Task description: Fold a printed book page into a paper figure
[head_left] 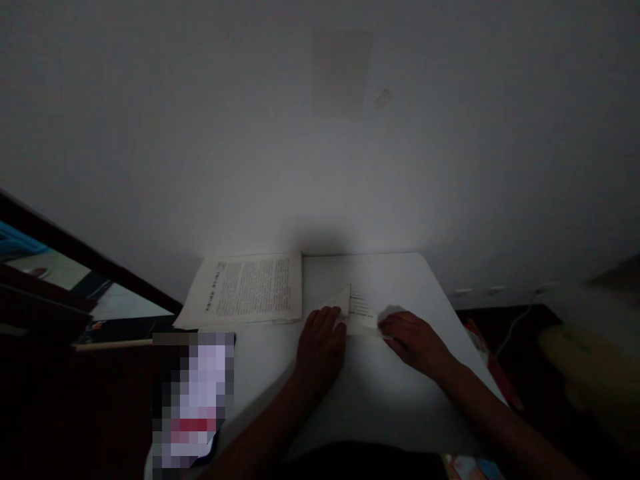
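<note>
A partly folded sheet of printed paper [362,309] lies on the white table [370,393] between my two hands. My left hand [323,343] has its fingers curled over the sheet's left part, by a flap that comes to a point at the top. At the right end, the fingers of my right hand [413,339] pinch the paper's edge. Lines of print show on the middle of the sheet. Parts of the paper under both hands are hidden.
Printed pages [250,290] lie at the table's back left. A phone-like device with a blurred screen [200,393] is at the left edge. The wall [320,173] rises right behind the table. A pale cable [513,325] hangs at the right. The room is dim.
</note>
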The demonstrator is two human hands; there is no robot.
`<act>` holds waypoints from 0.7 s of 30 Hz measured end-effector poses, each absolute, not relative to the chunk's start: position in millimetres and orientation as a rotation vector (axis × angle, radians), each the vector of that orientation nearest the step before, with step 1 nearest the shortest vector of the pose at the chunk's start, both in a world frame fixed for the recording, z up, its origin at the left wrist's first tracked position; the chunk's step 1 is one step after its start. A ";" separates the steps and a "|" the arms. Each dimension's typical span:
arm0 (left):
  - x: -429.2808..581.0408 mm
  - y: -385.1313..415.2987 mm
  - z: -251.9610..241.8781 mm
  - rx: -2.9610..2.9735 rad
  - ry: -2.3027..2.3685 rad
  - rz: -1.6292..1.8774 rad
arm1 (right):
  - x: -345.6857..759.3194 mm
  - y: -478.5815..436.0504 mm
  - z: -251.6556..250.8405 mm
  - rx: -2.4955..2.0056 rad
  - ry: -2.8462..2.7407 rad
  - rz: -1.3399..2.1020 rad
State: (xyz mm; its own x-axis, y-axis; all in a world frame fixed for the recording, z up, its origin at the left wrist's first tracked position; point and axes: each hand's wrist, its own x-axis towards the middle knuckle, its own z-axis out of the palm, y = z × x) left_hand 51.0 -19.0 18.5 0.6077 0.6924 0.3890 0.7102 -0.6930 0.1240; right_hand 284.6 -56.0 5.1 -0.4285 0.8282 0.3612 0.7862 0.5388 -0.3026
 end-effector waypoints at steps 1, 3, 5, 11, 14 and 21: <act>49.6 -18.2 17.1 -2.800 -1.189 -0.632 | 286.1 -57.2 3.8 -1.302 -2.316 0.103; 47.0 -17.1 15.1 -2.827 -1.152 -0.635 | 288.3 -58.0 2.4 -1.291 -2.319 0.087; 45.2 -16.4 14.5 -2.856 -1.129 -0.641 | 289.7 -57.7 2.0 -1.281 -2.318 0.090; 44.7 -10.3 14.3 -2.946 -1.180 -0.646 | 290.6 -53.3 0.5 -1.261 -2.317 0.093; 45.4 -5.3 13.6 -2.949 -1.191 -0.664 | 289.1 -49.8 0.6 -1.297 -2.301 0.106; 41.7 6.6 19.1 -2.907 -1.259 -0.532 | 282.8 -44.2 8.1 -1.457 -2.294 0.132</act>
